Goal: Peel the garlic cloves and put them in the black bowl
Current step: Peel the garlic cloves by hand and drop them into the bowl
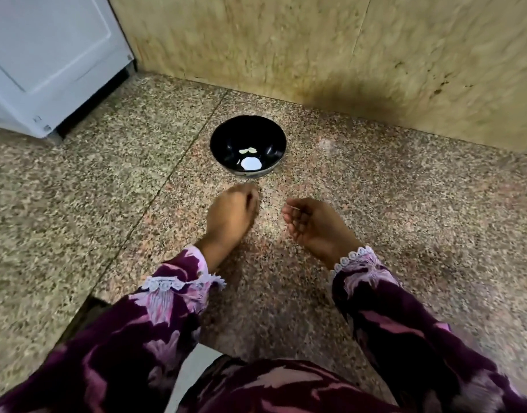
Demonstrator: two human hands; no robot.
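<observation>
The black bowl (226,135) stands on the speckled stone counter near the back wall. Two pale peeled garlic cloves (248,150) lie at its bottom, beside a bright white round patch that I cannot identify. My left hand (231,216) hovers just in front of the bowl, fingers curled downward and blurred; what it holds, if anything, is hidden. My right hand (313,225) is to its right, palm turned left, fingers curled, pinching a thin pale sliver that looks like garlic peel (293,207) at the index fingertip.
A white appliance (47,61) stands at the back left on the counter (405,204). A beige tiled wall (345,49) runs right behind the bowl. A seam crosses the counter left of the bowl. The counter's front edge is near my left sleeve.
</observation>
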